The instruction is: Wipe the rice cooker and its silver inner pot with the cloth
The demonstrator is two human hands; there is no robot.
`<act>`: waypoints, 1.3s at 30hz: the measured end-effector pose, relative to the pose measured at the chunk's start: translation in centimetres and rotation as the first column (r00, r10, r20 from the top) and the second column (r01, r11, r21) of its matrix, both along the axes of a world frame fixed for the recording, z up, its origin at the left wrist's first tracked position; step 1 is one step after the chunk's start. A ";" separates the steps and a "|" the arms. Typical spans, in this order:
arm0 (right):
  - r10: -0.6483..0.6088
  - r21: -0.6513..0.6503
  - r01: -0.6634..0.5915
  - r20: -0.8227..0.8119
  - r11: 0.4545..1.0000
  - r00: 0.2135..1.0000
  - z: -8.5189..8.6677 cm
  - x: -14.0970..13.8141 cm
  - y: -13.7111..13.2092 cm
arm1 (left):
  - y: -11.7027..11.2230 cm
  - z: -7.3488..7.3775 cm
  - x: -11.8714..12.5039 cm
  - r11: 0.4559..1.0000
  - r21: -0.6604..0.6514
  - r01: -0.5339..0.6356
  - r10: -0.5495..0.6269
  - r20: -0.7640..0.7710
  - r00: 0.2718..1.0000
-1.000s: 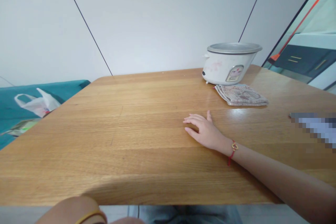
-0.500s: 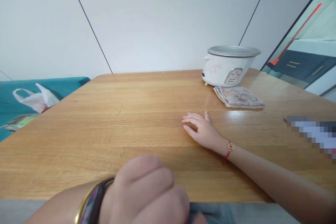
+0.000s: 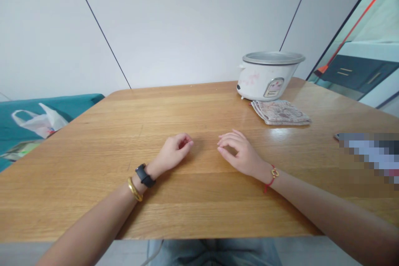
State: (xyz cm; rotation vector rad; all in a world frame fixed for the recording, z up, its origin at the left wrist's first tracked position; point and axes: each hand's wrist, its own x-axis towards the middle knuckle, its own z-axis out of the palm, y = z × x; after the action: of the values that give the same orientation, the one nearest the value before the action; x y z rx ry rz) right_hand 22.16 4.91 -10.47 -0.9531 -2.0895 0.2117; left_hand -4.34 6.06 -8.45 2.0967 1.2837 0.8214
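My left hand [image 3: 175, 151] rests on the wooden table [image 3: 174, 112], its fingers curled in loosely toward the thumb. Nothing shows in it. A black watch [image 3: 145, 176] and a gold bangle [image 3: 134, 189] sit on that wrist. Across a small gap, my right hand [image 3: 240, 154] lies on the table with its fingers gently bent and apart, holding nothing. A red cord bracelet [image 3: 274, 173] with a gold ring circles the right wrist. Beyond the right hand, a folded patterned cloth [image 3: 283, 113] lies at the foot of a white rice cooker [image 3: 264, 81], which has no lid on it.
A pale wall [image 3: 187, 29] rises behind the table. On the right edge lies a pixelated, blurred-out object [image 3: 370, 153]. To the left, a white plastic bag [image 3: 42, 122] sits on a teal seat [image 3: 81, 104]. A red-handled broom [image 3: 349, 35] leans beyond the right side.
My left hand has moved from close to the camera, as a fist, forward and down onto the table. My right hand stays in place, its thumb side and fingers slightly shifted.
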 end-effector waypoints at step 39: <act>0.143 0.004 -0.153 0.323 0.988 0.936 0.0 -0.3 -0.1 | -1.5 0.2 1.1 0.954 0.169 0.249 -0.158 -0.422 0.893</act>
State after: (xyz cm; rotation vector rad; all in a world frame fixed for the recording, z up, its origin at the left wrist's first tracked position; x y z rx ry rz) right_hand 21.90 4.80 -10.51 -0.8571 -2.4615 0.1067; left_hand -3.21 4.51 -8.28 2.6308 1.1790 0.4638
